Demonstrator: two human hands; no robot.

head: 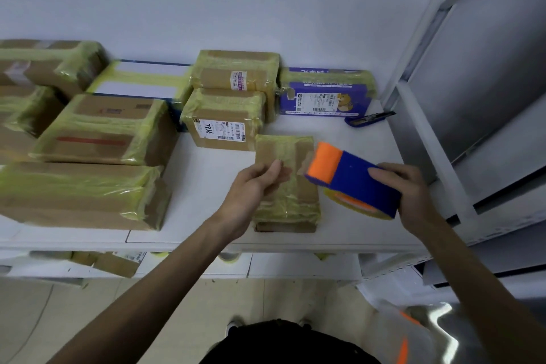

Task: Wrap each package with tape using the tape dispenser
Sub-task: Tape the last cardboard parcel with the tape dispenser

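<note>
A small brown cardboard package [291, 192] banded with yellowish tape lies near the front edge of the white shelf [204, 186]. My left hand [254, 189] rests on its left side, thumb and fingers pinching at the tape on top. My right hand [409, 195] grips the blue and orange tape dispenser [353, 179], its orange nose touching the package's right edge. The yellow tape roll [354, 205] shows under the dispenser.
Several taped brown boxes [100, 130] fill the shelf's left and back. A purple taped box [325, 91] stands at the back right, with a blue utility knife [369, 120] beside it. A grey metal upright [428, 133] borders the right. More boxes sit on the lower shelf [115, 263].
</note>
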